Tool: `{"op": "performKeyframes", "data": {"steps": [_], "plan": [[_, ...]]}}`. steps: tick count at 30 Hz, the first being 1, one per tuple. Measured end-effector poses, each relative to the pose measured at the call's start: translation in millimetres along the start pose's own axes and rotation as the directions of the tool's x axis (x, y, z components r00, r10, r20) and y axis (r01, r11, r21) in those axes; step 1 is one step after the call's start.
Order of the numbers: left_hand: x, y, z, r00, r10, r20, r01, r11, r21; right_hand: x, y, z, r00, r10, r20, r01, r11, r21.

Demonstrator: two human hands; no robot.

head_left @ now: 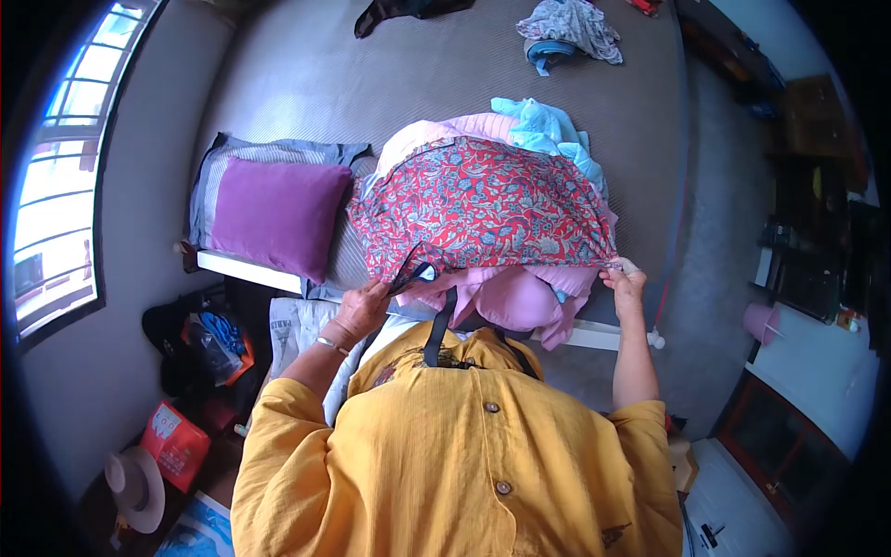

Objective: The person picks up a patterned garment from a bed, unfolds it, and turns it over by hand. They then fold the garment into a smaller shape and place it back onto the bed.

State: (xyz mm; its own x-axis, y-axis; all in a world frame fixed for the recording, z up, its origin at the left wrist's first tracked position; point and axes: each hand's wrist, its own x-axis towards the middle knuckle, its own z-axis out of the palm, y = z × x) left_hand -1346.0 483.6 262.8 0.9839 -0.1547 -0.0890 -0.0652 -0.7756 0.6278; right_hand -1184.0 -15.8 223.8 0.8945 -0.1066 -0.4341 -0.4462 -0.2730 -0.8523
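Note:
A red garment with a blue-grey floral print (483,204) is stretched out over a pile of clothes on the bed. My left hand (364,306), with a bangle at the wrist, is closed on its near left edge, where a dark-trimmed opening hangs in a loop. At the near right corner, my right hand (626,278) pinches the cloth between thumb and fingers. Pink clothing (510,299) bulges out below the garment's near edge. Behind it lie a light blue garment (543,128) and more pale pink fabric (483,124).
A purple pillow (278,215) rests on a striped one at the left of the grey bed (306,84). Farther back are a crumpled patterned cloth (574,30) and a black item (408,11). A hat (135,490) and a red bag (176,446) stand at lower left.

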Motion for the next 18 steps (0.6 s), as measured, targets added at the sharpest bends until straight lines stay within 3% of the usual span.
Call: {"op": "performKeyframes", "data": {"steps": [1, 4, 7, 11, 13, 18], "plan": [[0, 2, 0, 1.000, -0.004, -0.016, 0.004, 1.000, -0.011, -4, -5, 0, 0.998, 0.055, -0.005, -0.055, 0.998, 0.041], [0, 8, -19, 0.999, 0.004, -0.036, -0.006, 0.999, -0.053, -8, -36, -10, 0.998, -0.059, 0.004, 0.059, 0.992, 0.108], [-9, 4, -29, 0.998, 0.036, 0.055, -0.034, 0.999, -0.033, -9, -50, -16, 0.994, -0.106, 0.006, 0.105, 0.987, 0.120], [-2, -7, -2, 0.987, 0.084, 0.133, -0.083, 0.996, -0.015, 10, -16, -5, 0.990, 0.140, 0.025, -0.139, 0.990, -0.014], [0, -12, 15, 0.984, 0.080, 0.156, -0.076, 0.997, -0.032, 13, 0, 5, 0.983, 0.181, 0.002, -0.181, 0.983, -0.009], [10, -14, 38, 0.965, 0.136, 0.223, -0.141, 0.990, 0.007, 29, -10, 7, 0.951, 0.280, 0.129, -0.272, 0.959, -0.074]]}}
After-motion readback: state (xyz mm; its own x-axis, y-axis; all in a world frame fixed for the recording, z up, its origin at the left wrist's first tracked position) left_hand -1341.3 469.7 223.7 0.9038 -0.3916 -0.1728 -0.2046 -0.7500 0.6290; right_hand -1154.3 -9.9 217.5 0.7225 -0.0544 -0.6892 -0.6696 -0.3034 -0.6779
